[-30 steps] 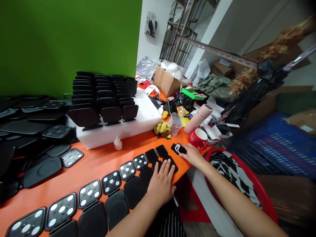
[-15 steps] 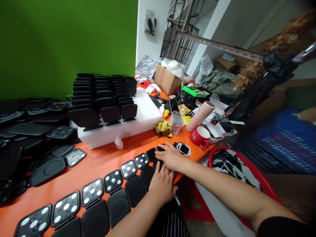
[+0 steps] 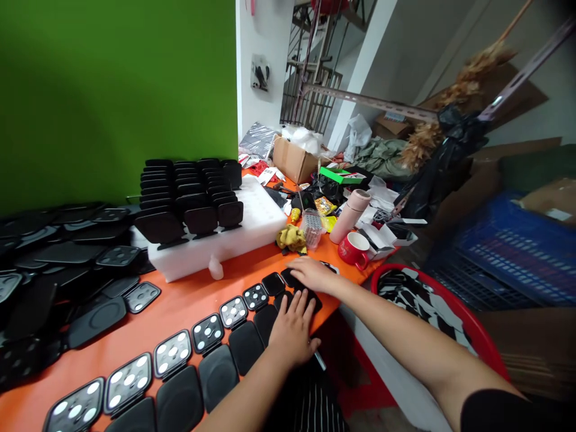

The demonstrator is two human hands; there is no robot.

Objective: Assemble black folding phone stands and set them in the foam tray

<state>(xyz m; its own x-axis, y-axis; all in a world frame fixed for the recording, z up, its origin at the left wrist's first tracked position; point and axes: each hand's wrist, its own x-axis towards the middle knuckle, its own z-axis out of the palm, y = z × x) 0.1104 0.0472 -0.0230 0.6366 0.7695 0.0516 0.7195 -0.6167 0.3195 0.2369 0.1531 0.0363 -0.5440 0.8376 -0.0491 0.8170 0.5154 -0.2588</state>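
A row of hinged black plastic pieces lies opened out along the front of the orange table. Several of their smaller square flaps bear white round dots; those nearest my hands are plain black. My left hand rests with fingers spread on a larger black panel at the row's right end. Just beyond it, my right hand lies flat, fingers stretched, over the smaller flap there, hiding much of it. Behind my right wrist, a white-edged black piece shows partly.
Black panels stand in rows on a white foam block. More black pieces are heaped at left. A red mug, pink bottle and yellow cloth stand or lie at the back right. A red tub holds black-and-white scraps.
My right hand has shifted slightly relative to the pieces, its fingers now closer together. My left hand stays on the panel. The whole view has shifted a little with my head.
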